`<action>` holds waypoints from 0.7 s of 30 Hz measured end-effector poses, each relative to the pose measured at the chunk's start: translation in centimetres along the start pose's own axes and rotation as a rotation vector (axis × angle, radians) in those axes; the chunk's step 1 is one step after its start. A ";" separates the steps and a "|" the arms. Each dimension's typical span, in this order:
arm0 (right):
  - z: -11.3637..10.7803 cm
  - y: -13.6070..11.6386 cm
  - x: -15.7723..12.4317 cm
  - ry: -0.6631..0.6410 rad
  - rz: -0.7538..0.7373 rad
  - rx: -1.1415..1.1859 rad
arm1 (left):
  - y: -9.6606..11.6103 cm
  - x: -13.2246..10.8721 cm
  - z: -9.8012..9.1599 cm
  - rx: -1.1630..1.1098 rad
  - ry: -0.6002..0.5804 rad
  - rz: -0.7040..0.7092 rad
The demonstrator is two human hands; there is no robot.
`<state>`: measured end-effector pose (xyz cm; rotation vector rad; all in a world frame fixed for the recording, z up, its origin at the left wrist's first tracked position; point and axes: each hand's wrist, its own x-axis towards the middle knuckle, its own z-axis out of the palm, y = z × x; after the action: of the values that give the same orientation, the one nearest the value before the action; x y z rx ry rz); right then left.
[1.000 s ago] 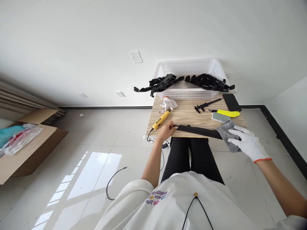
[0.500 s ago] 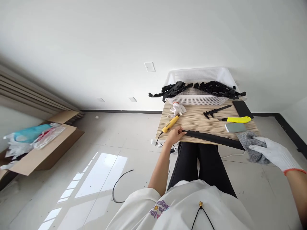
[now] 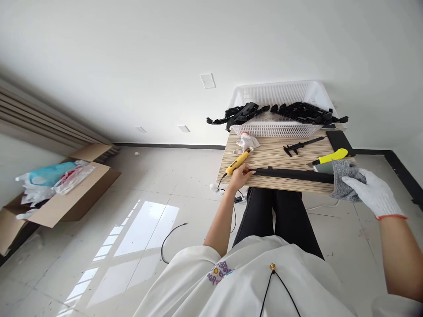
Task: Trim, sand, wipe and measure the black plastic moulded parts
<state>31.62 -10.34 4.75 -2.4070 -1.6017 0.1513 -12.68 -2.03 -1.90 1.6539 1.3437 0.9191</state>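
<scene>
Fingers of the bare left hand point(image 3: 243, 176) are pinched shut on one end of a black strip point(image 3: 294, 174), while the gloved right hand point(image 3: 373, 189) has a gray cloth point(image 3: 342, 171) bunched in its grip at the other end. Going by a clock centered on the strip, with 12 pointing away from the body, that's left hand at 9, right hand at 3. Strip's long, skinny and dark all over, looks pretty straight, gets a bit wider toward 3, and has a little tab sticking up on its far edge. It's along the near edge of the table point(image 3: 269, 155). Cloth hides the 3 o'clock end, so can't tell if it's wrapped around it or just laid over.

Other stuff: yellow tool point(image 3: 238, 163) at 10, right up by the left hand, with a loose glove point(image 3: 248, 141) just past it. Calipers point(image 3: 302, 145) near 1. Knife point(image 3: 332, 157) at 2, blade showing, overlapping a gray block point(image 3: 325, 168) that's partly behind the cloth. Black slab point(image 3: 339, 141) further out at 2. Basket point(image 3: 276, 130) at 12, with black parts point(image 3: 304, 113) hanging over its rim.
</scene>
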 end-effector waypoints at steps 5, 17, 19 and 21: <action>-1.1 -4.1 -0.6 -0.062 0.143 -0.160 | -0.1 0.1 0.1 -0.022 0.002 0.003; -1.7 -17.2 -3.7 0.024 -0.568 -0.112 | 0.0 0.1 0.0 0.012 0.013 0.021; 0.7 -19.9 -3.7 0.012 -0.712 -0.087 | -0.1 0.2 -0.1 0.017 0.008 0.037; 3.1 -22.5 -3.9 0.015 -0.853 -0.071 | -0.2 0.2 -0.1 0.024 -0.001 0.077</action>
<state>9.36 -5.20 7.40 -1.5541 -2.4750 -0.0844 -12.85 -1.76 -2.01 1.7341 1.3027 0.9495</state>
